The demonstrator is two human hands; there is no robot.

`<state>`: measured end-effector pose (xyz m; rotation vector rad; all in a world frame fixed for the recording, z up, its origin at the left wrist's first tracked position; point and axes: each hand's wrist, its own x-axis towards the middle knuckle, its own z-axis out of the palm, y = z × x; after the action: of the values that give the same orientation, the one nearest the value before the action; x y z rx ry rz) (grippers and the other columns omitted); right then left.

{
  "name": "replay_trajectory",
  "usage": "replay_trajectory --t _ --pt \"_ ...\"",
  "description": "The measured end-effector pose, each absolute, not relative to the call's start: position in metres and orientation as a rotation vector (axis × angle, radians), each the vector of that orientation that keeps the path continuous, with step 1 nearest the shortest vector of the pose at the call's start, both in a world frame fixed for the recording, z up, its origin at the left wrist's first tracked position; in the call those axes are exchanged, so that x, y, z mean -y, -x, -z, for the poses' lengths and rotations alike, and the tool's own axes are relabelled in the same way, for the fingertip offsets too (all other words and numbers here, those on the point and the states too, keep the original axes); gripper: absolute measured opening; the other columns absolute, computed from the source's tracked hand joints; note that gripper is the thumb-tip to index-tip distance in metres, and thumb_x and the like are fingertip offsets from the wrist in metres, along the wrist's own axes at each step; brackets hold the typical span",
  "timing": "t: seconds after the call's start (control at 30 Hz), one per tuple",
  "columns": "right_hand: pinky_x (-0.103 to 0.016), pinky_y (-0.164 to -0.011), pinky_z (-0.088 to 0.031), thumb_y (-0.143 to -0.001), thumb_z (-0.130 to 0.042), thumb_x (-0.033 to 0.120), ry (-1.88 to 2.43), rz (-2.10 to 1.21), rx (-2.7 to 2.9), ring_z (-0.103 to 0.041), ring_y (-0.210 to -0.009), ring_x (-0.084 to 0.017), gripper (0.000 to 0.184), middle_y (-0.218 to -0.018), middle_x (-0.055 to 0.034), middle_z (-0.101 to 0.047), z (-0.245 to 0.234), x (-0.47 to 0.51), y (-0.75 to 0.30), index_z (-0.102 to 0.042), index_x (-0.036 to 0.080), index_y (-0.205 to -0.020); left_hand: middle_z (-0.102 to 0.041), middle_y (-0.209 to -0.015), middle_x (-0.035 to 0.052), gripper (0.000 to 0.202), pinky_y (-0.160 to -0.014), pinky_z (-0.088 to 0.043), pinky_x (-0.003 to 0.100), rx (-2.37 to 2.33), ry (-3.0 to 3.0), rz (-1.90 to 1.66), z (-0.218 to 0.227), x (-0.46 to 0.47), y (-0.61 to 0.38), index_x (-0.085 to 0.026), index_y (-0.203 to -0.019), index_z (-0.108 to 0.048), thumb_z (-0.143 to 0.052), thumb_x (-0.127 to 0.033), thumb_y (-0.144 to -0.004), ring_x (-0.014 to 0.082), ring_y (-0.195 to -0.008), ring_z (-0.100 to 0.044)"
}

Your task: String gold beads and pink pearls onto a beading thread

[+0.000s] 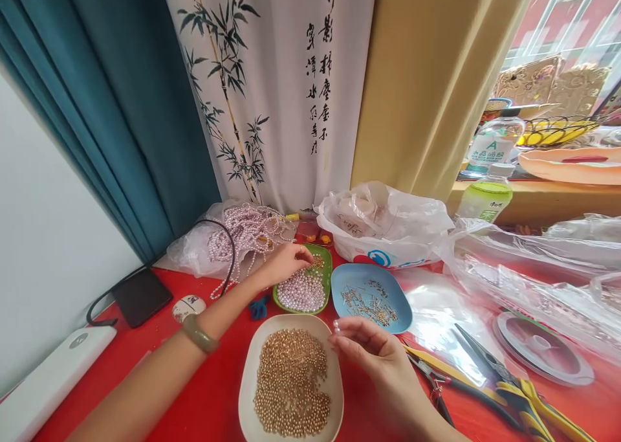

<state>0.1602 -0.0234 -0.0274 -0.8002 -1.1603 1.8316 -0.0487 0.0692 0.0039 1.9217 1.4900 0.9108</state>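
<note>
My left hand (295,261), with a green bangle on its wrist, reaches over the green tray (328,280). Its fingers are pinched together at the small gold pieces (317,261) in the tray's far end; anything between the fingertips is hidden. Pale pink pearl beads (301,290) fill the near part of that tray. Above the right rim of the white tray (248,371), my right hand (366,348) pinches small white pearl beads (336,326) between thumb and forefinger. Gold beads (291,384) lie heaped in the white tray. Just beyond the right hand, a blue tray (403,299) holds small metal findings (371,306).
Pliers (504,371) and a clear spool (543,348) lie at right, beside plastic packaging (524,293). Behind the trays stand a bag-lined bowl (383,232) and pink bead strands (242,232). A phone (141,296) and a white power strip (58,380) are at left.
</note>
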Motion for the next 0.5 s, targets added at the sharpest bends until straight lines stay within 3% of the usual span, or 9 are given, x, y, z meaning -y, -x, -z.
replay_trajectory --t 0.17,0.5 --pt "-0.028 -0.069 -0.046 -0.067 -0.069 0.03 0.797 -1.798 1.155 -0.062 -0.072 -0.015 0.021 -0.076 -0.0013 -0.066 0.021 0.026 -0.162 -0.064 0.022 -0.086 -0.068 -0.075 0.0049 0.017 -0.068 -0.041 0.027 -1.527 -2.061 -0.775 0.0 -0.092 0.039 -0.017 -0.074 -0.069 -0.056 -0.01 -0.063 0.0185 -0.071 -0.059" --pt "-0.026 -0.069 -0.045 -0.069 -0.068 0.029 0.784 -1.857 1.155 -0.062 -0.073 -0.014 0.018 -0.077 -0.0011 -0.067 0.021 0.027 -0.161 -0.065 0.024 -0.086 -0.068 -0.07 0.0048 0.018 -0.061 -0.04 0.024 -1.552 -2.218 -0.474 -0.001 -0.116 0.029 -0.015 -0.076 -0.07 -0.061 -0.011 -0.06 0.0174 -0.064 -0.058"
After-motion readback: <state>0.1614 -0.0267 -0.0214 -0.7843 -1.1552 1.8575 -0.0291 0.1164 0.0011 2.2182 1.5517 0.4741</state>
